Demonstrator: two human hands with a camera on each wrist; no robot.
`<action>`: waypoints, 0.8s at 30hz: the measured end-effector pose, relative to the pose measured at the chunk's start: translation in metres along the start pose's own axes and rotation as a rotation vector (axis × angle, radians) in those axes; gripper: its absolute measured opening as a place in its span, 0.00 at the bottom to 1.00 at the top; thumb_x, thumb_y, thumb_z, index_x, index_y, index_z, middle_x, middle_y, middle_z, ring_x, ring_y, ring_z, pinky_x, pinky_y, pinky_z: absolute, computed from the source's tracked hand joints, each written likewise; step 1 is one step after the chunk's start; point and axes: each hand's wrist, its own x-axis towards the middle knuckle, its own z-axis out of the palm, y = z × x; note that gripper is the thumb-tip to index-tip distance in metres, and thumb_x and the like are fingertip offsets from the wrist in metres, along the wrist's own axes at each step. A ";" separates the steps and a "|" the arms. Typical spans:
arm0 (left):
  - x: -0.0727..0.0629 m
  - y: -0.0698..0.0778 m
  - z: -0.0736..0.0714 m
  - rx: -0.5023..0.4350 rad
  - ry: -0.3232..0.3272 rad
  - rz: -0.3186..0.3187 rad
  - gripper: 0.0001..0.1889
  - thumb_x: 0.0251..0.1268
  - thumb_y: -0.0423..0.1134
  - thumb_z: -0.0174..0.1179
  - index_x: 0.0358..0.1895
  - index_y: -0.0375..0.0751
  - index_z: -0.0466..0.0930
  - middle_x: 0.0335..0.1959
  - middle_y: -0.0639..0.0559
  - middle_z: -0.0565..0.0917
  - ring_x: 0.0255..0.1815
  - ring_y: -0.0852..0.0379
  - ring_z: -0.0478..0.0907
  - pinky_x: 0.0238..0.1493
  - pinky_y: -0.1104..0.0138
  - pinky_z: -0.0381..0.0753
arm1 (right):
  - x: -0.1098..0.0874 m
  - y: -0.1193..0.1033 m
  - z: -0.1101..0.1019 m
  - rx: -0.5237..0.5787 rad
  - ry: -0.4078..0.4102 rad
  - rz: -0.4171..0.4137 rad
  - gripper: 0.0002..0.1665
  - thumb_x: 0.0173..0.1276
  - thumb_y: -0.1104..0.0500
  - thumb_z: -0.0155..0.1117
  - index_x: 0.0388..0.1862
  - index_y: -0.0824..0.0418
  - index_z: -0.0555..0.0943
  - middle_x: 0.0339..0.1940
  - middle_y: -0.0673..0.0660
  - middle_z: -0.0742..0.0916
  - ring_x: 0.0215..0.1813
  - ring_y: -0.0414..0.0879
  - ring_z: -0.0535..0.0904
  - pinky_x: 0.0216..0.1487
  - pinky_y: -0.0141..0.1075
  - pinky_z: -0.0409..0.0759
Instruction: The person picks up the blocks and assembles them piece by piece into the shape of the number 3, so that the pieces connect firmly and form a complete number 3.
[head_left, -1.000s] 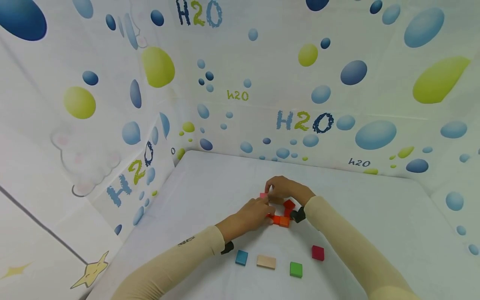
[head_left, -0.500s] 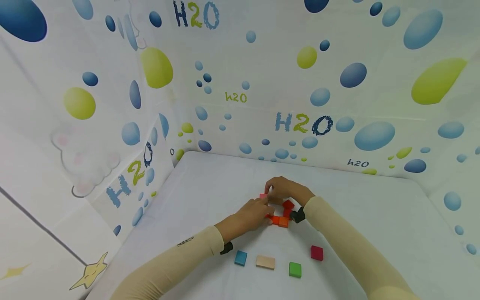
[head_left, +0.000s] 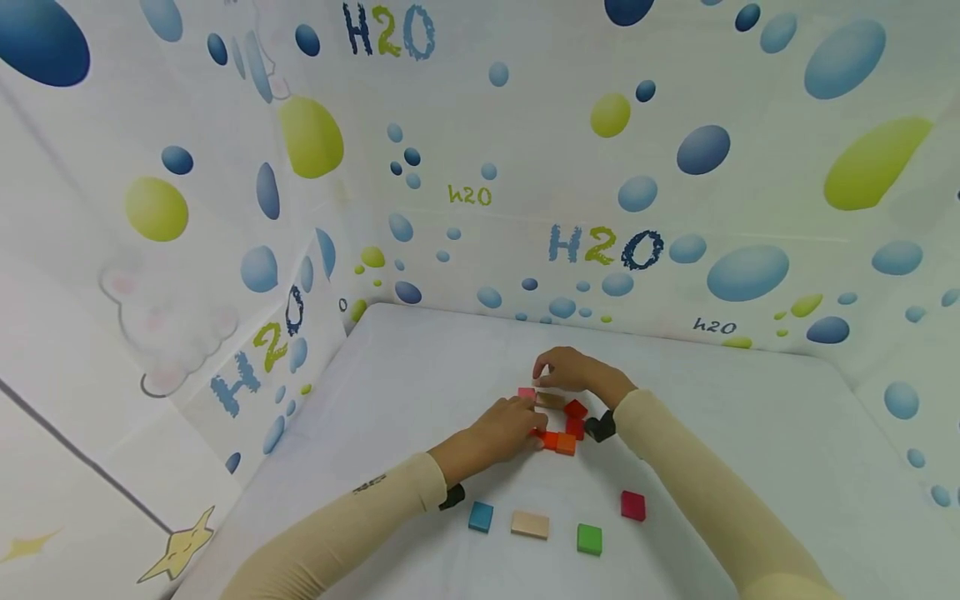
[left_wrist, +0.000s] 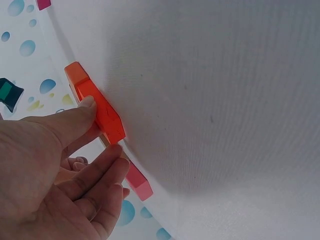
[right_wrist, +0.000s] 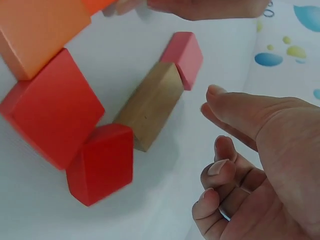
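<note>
"What are the fingers holding?"

"The left hand (head_left: 504,429) pinches the red-orange block (left_wrist: 104,115) between thumb and fingers. The right hand's (head_left: 572,369) fingers are loosely bent, gripping nothing, just beyond the brown block (right_wrist: 152,102)."

"How should the red-orange one handle?"

"Light, stiff and hard to break, I'd guess. Its smooth faces might slip, so take opposite flat sides, away from the corners."

"Any edges close by?"

"The orange block (left_wrist: 77,74) sits against it, right of the left thumb; a sideways push could shift both. The pink block (right_wrist: 184,60) is just beyond the left fingers, touching the brown one."

"Room to move?"

"Plenty: open tabletop (head_left: 435,367) left of the left fingers and beyond the right ones."
</note>
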 end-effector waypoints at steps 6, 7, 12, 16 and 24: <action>-0.001 -0.002 0.002 0.009 0.012 0.013 0.11 0.71 0.50 0.70 0.50 0.55 0.89 0.51 0.53 0.85 0.55 0.56 0.79 0.54 0.64 0.79 | 0.005 0.002 0.009 0.016 -0.016 -0.023 0.08 0.78 0.56 0.66 0.51 0.51 0.88 0.56 0.54 0.88 0.59 0.52 0.79 0.67 0.53 0.79; -0.001 -0.003 0.002 0.011 0.013 0.017 0.11 0.71 0.51 0.70 0.51 0.55 0.88 0.51 0.53 0.85 0.54 0.57 0.79 0.53 0.64 0.79 | 0.006 0.002 0.010 0.015 -0.015 -0.023 0.08 0.78 0.56 0.66 0.51 0.51 0.88 0.56 0.53 0.88 0.60 0.52 0.78 0.68 0.53 0.78; -0.002 -0.003 0.002 0.008 0.016 0.023 0.11 0.70 0.51 0.71 0.51 0.54 0.88 0.50 0.54 0.85 0.52 0.57 0.78 0.53 0.64 0.79 | 0.006 -0.001 0.012 0.027 -0.015 -0.002 0.08 0.78 0.56 0.66 0.50 0.51 0.88 0.54 0.54 0.87 0.59 0.52 0.78 0.68 0.54 0.77; -0.002 -0.003 0.002 0.010 0.018 0.021 0.11 0.70 0.50 0.71 0.51 0.54 0.89 0.50 0.53 0.85 0.52 0.57 0.79 0.53 0.63 0.80 | 0.007 -0.002 0.014 0.031 -0.017 0.016 0.07 0.77 0.54 0.67 0.50 0.51 0.88 0.54 0.54 0.87 0.57 0.52 0.78 0.67 0.54 0.79; -0.002 -0.002 0.005 0.026 0.029 0.018 0.10 0.70 0.50 0.71 0.50 0.55 0.88 0.47 0.55 0.85 0.50 0.58 0.78 0.51 0.63 0.80 | 0.004 -0.004 0.017 0.013 -0.007 0.015 0.08 0.76 0.53 0.68 0.50 0.51 0.88 0.51 0.53 0.87 0.52 0.50 0.78 0.64 0.49 0.81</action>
